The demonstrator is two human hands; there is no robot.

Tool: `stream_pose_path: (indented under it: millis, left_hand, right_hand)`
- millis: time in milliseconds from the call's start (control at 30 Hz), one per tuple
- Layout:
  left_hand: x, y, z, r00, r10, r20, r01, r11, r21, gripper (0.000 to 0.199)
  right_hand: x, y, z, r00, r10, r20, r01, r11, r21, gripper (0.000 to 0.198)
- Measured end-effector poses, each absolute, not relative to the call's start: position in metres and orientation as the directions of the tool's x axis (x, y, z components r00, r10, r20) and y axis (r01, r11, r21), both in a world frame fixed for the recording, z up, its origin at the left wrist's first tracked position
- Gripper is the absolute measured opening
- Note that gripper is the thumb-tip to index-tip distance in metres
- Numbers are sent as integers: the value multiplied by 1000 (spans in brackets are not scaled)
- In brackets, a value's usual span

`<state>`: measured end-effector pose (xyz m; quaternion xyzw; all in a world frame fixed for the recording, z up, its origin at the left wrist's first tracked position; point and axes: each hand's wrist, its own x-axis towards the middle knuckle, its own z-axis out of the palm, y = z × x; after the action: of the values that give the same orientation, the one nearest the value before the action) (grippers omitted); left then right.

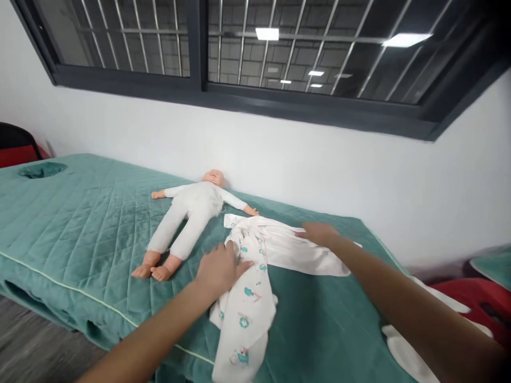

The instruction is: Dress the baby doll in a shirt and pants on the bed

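Green quilted bed (pixel 104 213) bears a doll (pixel 195 199) beside the garment (pixel 261 249) under left hand (pixel 217 267) and right hand (pixel 319 234), grips unclear.

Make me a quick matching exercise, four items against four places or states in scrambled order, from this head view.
Column one
1. left hand
2. doll
3. window frame
4. right hand

Column two
A. dark grey, set in the white wall
B. at the plain white cloth
C. on the printed cloth
D. lying on the green cover

Pairs: 1-C, 2-D, 3-A, 4-B
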<state>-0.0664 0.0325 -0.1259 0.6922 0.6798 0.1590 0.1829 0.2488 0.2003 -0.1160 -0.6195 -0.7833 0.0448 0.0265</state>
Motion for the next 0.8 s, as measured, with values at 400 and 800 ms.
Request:
stream_pose_path:
  millis: [400, 800]
  left_hand:
    - [12, -15, -106, 644, 717, 268, 517, -665, 539, 34]
    - [38, -32, -45, 183, 706, 684, 758, -544, 359, 9]
  right_hand:
    - [230, 97, -23, -385, 923, 9, 902, 374, 217, 38]
    - [244, -67, 43, -668, 725, 168, 734, 679, -8, 31]
